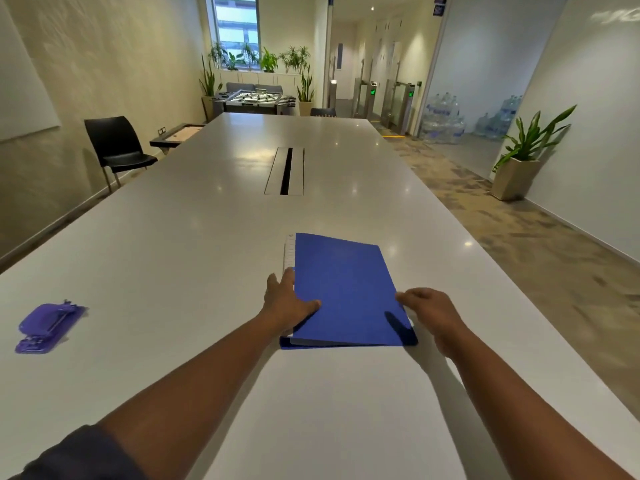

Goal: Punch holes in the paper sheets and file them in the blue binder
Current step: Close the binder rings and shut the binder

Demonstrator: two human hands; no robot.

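Observation:
The blue binder lies closed on the white table, a little right of centre. A narrow strip of white paper sticks out along its left edge. My left hand rests flat at the binder's left edge, with the thumb lying on the cover. At the binder's right edge my right hand touches the cover near the front corner, its fingers bent over the rim. The purple hole punch sits far to the left on the table, apart from both hands.
A cable slot runs along the table's middle beyond the binder. A black chair stands off the table's left side. A potted plant stands on the floor to the right, past the table's right edge.

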